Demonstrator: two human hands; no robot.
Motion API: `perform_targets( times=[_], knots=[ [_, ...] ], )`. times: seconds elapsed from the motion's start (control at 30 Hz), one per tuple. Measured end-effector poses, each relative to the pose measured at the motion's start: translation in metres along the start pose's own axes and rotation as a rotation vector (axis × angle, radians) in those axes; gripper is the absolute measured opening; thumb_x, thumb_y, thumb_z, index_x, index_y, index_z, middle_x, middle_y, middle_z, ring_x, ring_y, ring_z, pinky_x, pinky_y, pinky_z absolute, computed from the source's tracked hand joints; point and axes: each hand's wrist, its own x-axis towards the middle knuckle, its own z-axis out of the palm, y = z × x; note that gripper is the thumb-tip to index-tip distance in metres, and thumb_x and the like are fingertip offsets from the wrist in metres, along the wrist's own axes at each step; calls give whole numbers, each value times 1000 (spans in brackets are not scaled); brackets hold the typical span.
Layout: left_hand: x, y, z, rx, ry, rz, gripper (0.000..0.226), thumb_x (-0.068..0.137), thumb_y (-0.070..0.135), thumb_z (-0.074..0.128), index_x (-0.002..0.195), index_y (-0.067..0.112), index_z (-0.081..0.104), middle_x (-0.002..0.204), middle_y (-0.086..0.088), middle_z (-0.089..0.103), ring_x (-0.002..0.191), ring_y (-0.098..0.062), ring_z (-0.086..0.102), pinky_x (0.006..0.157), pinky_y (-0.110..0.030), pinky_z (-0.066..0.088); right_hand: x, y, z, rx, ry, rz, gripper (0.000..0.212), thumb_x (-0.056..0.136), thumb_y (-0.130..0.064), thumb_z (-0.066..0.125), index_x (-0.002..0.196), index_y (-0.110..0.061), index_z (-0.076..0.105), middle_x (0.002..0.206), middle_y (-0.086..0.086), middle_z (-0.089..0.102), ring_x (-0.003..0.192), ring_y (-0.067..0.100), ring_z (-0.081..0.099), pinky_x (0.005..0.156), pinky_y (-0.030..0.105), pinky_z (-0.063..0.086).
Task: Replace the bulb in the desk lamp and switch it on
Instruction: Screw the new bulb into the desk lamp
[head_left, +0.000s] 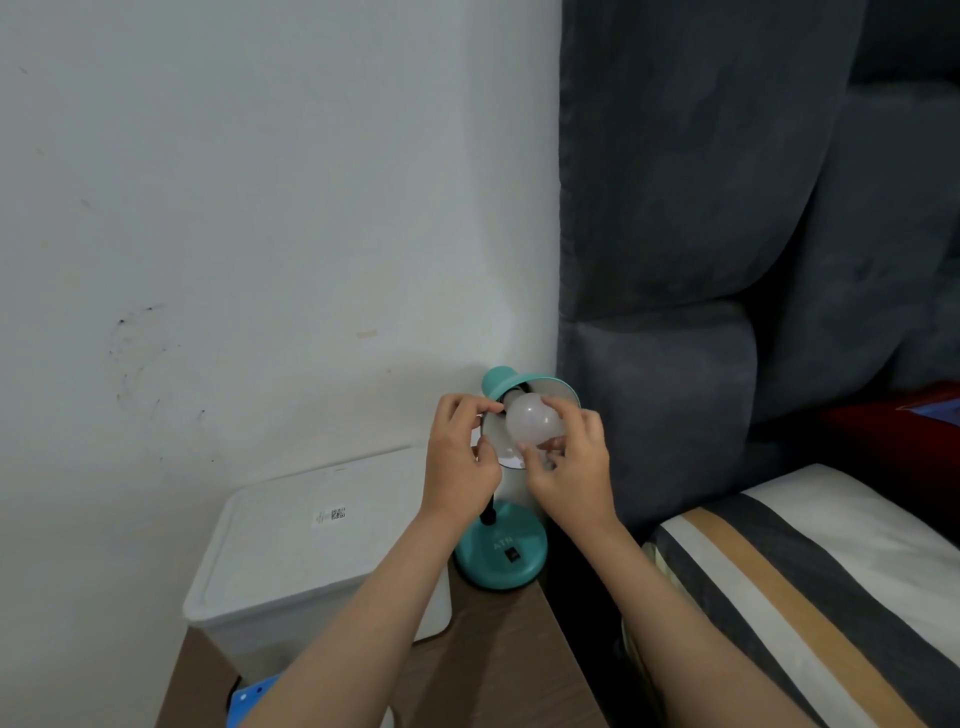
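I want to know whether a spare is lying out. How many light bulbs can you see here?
1. The only bulb sits at the lamp shade, held by the right hand; the left hand steadies the shade's rim. Another could be hidden inside the white bin.

A frosted white bulb (535, 423), unlit, is seated in the mouth of the teal shade (511, 382), which is tilted toward the viewer. The desk lamp's round teal base (498, 558), bearing a black switch (512, 556), is set on a brown tabletop.
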Motion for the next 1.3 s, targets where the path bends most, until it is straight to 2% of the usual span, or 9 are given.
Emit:
perform_targets(
  times=[0.23, 0.4, 0.53, 0.6, 0.77, 0.87, 1.03, 1.17, 1.3],
  knots=[
    [1, 0, 0, 13, -7, 9, 45, 75, -15, 47, 102, 19, 58, 102, 20, 41, 101, 15, 45, 82, -24, 53, 0, 0, 5, -32, 57, 33, 48, 78, -23, 74, 118, -16, 49, 106, 2, 44, 79, 9, 55, 68, 17, 50],
    [0, 1, 0, 9, 2, 7, 45, 74, -15, 47, 101, 19, 58, 103, 10, 44, 101, 13, 47, 82, -24, 52, -3, 5, 9, -82, 18, -127, 52, 79, -13, 71, 126, -17, 50, 127, 9, 42, 109, 17, 52, 79, 20, 52],
    [0, 0, 0, 16, 6, 27, 44, 73, -16, 46, 101, 16, 59, 104, 6, 45, 100, 10, 48, 85, -18, 50, -1, 8, 8, -52, 51, -62, 47, 80, -20, 72, 123, -16, 53, 111, 7, 54, 86, 15, 60, 71, 12, 50],
    [0, 0, 0, 13, 8, 32, 44, 72, -16, 45, 101, 15, 59, 104, 4, 45, 99, 9, 49, 84, -14, 48, 2, 6, 8, -17, 87, 23, 47, 80, -33, 72, 118, -15, 52, 106, 8, 60, 79, 15, 63, 67, 21, 55],
    [0, -1, 0, 20, 9, 28, 45, 73, -16, 46, 101, 15, 59, 104, 6, 45, 101, 8, 49, 88, -13, 47, -2, 7, 14, -51, 98, -84, 60, 75, -17, 76, 126, -7, 47, 118, 12, 47, 102, 8, 48, 78, 19, 51],
    [-1, -1, 1, 17, 12, 27, 45, 73, -16, 46, 101, 16, 59, 104, 6, 45, 101, 7, 49, 88, -13, 46, -6, 12, 13, -90, 83, -119, 56, 78, -14, 74, 128, -12, 49, 113, 10, 48, 91, 14, 58, 75, 6, 47],
    [-1, 1, 2, 21, 5, 29, 44, 73, -15, 46, 101, 17, 59, 104, 5, 45, 101, 5, 49, 85, -14, 47, 0, 10, 13, -12, 121, 57, 53, 74, -40, 75, 113, -18, 48, 105, 5, 55, 82, 21, 63, 65, 29, 57],
    [-2, 1, 2, 15, 12, 24, 46, 72, -17, 46, 100, 17, 59, 104, 6, 45, 99, 8, 49, 82, -18, 50, -7, 11, 15, -6, 94, -75, 64, 73, -13, 77, 129, -13, 47, 122, 10, 44, 107, 16, 52, 84, 16, 49],
    [-1, 0, 1, 26, 12, 25, 47, 72, -16, 45, 101, 18, 58, 104, 6, 45, 100, 7, 49, 84, -25, 53, -7, 14, 13, -22, 99, -40, 52, 77, -17, 76, 124, -18, 53, 108, 4, 51, 82, 16, 62, 70, 6, 48]
  ],
)
